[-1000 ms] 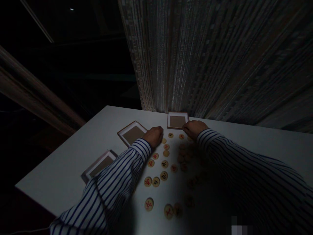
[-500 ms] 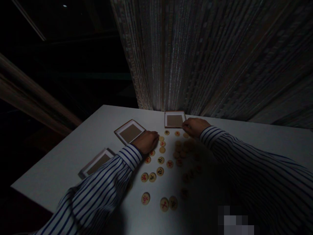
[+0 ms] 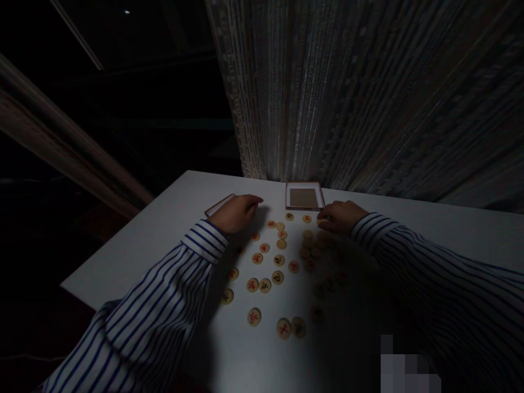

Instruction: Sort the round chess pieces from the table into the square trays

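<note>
My left hand [image 3: 236,213] hovers over the left open box [image 3: 220,204], mostly covering it. Its fingers are drawn together, thumb near the index finger, and what they may hold is hidden. At the far right of the spread pieces, my right hand [image 3: 344,216] has its curled fingertips on a plain-backed xiangqi piece [image 3: 321,222]. Round wooden xiangqi pieces lie loose between my arms, some showing red characters, such as one red piece [image 3: 252,285], others black, such as one black piece [image 3: 278,277]. Several plain-backed pieces [image 3: 307,245] cluster in my right arm's shadow.
A second shallow open box [image 3: 303,197] with a brown bottom stands at the back of the white table [image 3: 135,245]. Behind the table's far edge hangs a string curtain [image 3: 282,98]. The room is dim, and pieces near my right sleeve are hard to make out.
My left hand has lifted off the pieces and moved left over the box, uncovering several pieces. My right hand has come down from the back box's corner onto a piece. The view has shifted slightly.
</note>
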Demonstrator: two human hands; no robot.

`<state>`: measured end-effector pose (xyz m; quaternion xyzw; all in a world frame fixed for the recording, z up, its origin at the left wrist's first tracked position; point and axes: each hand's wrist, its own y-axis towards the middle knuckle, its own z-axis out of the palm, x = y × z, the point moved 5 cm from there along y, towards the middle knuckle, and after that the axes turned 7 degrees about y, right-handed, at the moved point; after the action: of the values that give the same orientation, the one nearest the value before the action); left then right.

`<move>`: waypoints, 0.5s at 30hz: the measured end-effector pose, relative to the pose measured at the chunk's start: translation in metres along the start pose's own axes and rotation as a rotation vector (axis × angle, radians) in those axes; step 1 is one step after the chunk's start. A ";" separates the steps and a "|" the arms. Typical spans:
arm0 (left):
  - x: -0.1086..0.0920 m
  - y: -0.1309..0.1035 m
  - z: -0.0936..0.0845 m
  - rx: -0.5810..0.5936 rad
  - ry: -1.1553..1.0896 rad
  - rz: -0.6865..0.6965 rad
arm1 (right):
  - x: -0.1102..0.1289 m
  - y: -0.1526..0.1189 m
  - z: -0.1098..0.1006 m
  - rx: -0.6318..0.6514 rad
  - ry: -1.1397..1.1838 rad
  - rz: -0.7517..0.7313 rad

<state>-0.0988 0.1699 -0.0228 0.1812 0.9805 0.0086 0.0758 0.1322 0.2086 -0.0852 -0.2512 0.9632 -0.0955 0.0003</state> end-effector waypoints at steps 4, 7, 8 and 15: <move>0.001 -0.003 0.000 -0.017 -0.002 -0.004 | 0.001 0.000 0.000 -0.006 -0.006 0.011; 0.001 -0.005 0.000 -0.040 -0.007 -0.010 | 0.002 -0.003 -0.004 -0.027 0.087 0.040; 0.001 -0.006 0.000 -0.052 -0.016 -0.015 | 0.002 -0.004 -0.006 -0.046 0.169 0.054; -0.024 -0.011 0.012 -0.156 -0.210 0.003 | 0.000 -0.013 -0.011 -0.091 1.078 0.115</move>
<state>-0.0790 0.1506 -0.0315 0.1761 0.9632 0.0658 0.1919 0.1381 0.1991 -0.0715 -0.1132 0.8421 -0.1690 -0.4994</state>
